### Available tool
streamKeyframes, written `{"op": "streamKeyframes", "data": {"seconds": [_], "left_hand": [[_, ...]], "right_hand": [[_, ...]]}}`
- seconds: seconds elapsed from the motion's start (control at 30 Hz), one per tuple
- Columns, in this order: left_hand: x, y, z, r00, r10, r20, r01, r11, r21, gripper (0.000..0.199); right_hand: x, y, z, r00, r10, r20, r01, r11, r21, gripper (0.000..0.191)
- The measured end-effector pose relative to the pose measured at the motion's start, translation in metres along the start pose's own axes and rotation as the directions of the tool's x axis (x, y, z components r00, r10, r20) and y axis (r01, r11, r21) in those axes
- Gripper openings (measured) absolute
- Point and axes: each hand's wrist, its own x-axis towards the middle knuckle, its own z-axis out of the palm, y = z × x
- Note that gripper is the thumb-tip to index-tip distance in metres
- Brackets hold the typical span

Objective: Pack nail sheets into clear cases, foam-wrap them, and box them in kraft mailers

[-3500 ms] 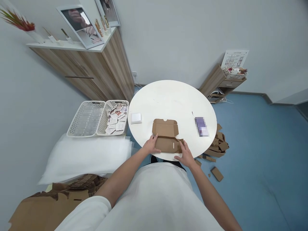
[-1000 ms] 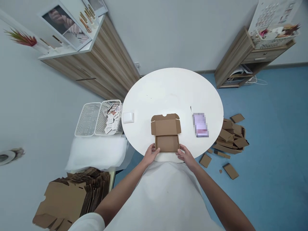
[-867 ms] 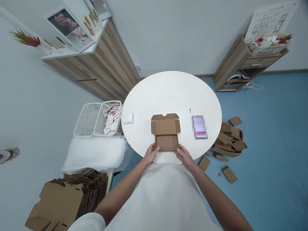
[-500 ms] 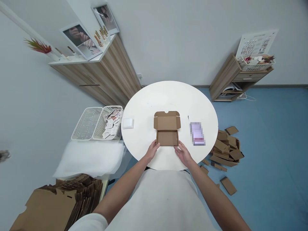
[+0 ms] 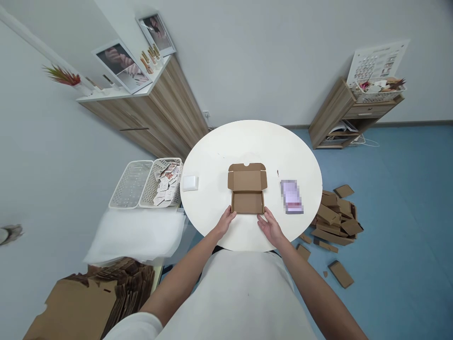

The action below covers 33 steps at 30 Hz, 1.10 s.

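A small brown cardboard mailer box (image 5: 247,203) lies on the white round table (image 5: 212,146), its lid standing up at the far side and its tray showing nothing inside. My left hand (image 5: 225,222) holds the near left corner, thumb at the front wall and fingers along the side. At the near right corner my right hand (image 5: 271,228) grips the box in the same way, fingers a little apart.
Right of the box lies a pixelated purple item (image 5: 292,197); a white square object (image 5: 190,182) sits at the table's left edge. White baskets (image 5: 161,183), foam sheets (image 5: 134,233) and flat cardboard (image 5: 78,302) are to the left. Folded boxes (image 5: 336,217) pile up on the floor at right.
The view has shifted slightly. Both hands stay at the box's near corners, and the box looks the same.
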Motion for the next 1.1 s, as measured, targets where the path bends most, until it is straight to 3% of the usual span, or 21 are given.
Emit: {"op": "streamKeyframes", "data": {"seconds": [0.17,0.37,0.57,0.7,0.87,1.1], "left_hand": [[-0.003,-0.016,-0.004,0.997,-0.048,-0.064,0.047,0.999,-0.017,0.073],[-0.023,-0.035,-0.02,0.991,-0.07,-0.118,0.057,0.992,-0.11,0.07],[-0.042,-0.044,-0.041,0.984,-0.118,-0.134,0.115,0.993,-0.027,0.067],[-0.045,-0.043,-0.052,0.983,-0.113,-0.144,0.104,0.992,-0.066,0.069],[-0.043,-0.047,-0.072,0.982,-0.039,-0.183,0.022,0.995,-0.095,0.069],[-0.036,-0.057,-0.128,0.966,0.001,-0.258,-0.025,0.996,-0.09,0.066]], "right_hand": [[-0.006,0.009,0.0,1.0,0.011,-0.028,-0.008,0.997,0.075,0.062],[-0.023,0.028,-0.003,0.996,0.092,0.001,-0.092,0.991,0.101,0.062],[-0.031,0.037,0.004,0.994,0.098,-0.053,-0.094,0.993,0.076,0.061],[-0.028,0.036,0.019,0.982,0.178,-0.071,-0.184,0.978,-0.097,0.058],[-0.018,0.041,0.046,0.964,0.266,0.008,-0.256,0.935,-0.245,0.045],[0.003,0.048,0.102,0.961,0.261,0.094,-0.195,0.875,-0.443,0.038]]}}
